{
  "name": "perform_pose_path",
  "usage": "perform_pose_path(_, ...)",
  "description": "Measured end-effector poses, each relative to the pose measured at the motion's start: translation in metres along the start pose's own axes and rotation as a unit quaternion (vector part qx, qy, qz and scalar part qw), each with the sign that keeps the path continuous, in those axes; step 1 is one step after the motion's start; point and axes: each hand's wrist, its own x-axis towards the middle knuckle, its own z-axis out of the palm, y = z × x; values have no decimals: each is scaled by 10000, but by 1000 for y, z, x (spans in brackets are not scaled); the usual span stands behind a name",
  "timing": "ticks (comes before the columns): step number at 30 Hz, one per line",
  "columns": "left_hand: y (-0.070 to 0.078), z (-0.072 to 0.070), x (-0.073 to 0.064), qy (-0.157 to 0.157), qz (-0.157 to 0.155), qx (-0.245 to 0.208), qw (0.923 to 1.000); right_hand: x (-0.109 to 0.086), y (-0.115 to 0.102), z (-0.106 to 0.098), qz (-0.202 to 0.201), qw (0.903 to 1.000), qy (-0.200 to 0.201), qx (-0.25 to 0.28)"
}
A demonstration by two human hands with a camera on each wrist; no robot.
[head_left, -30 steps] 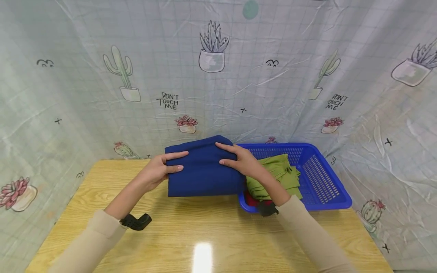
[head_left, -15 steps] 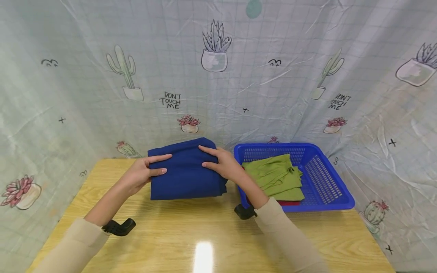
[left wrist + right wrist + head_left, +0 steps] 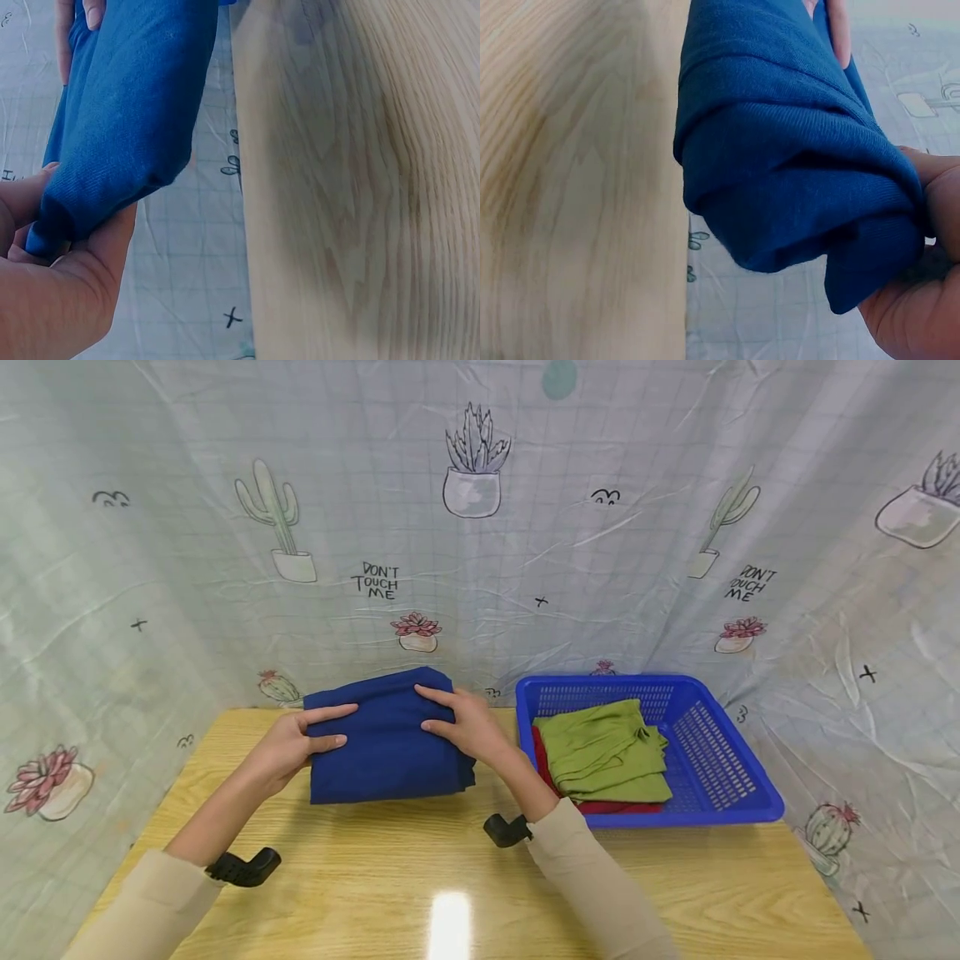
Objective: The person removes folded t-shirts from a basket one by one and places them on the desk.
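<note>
A folded dark blue cloth (image 3: 382, 743) is held up over the left half of the table in the head view. My left hand (image 3: 288, 743) grips its left end, thumb and index finger on the near face. At the other end my right hand (image 3: 468, 727) grips it the same way. In the left wrist view the cloth (image 3: 135, 112) appears as a thick fold, with left-hand fingers (image 3: 112, 240) beneath it. Layered folds and a loose hanging corner of the cloth (image 3: 802, 180) show in the right wrist view, where the right hand (image 3: 922, 315) pinches the end.
A blue plastic basket (image 3: 738, 814) stands at the back right of the wooden table (image 3: 375, 885). In it lies a folded green cloth (image 3: 607, 752) over a red cloth (image 3: 622, 807). A printed curtain (image 3: 480, 568) hangs right behind the table.
Both hands have carried the blue cloth leftward, away from the basket. The green cloth and the basket's left side, partly covered before, now show more fully.
</note>
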Motion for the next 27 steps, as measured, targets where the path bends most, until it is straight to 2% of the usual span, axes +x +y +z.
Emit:
perform_pose_path(16, -15, -10, 5, 190, -168, 266, 9993, 9, 7, 25, 258, 9992, -73, 305)
perform_pose_path(21, -20, -20, 7, 204, -131, 470, 9986, 18, 9, 35, 199, 9988, -89, 435)
perform_pose_path(27, -28, -43, 5, 307, -28, 783, 9965, 34, 6, 52, 178, 9982, -129, 553)
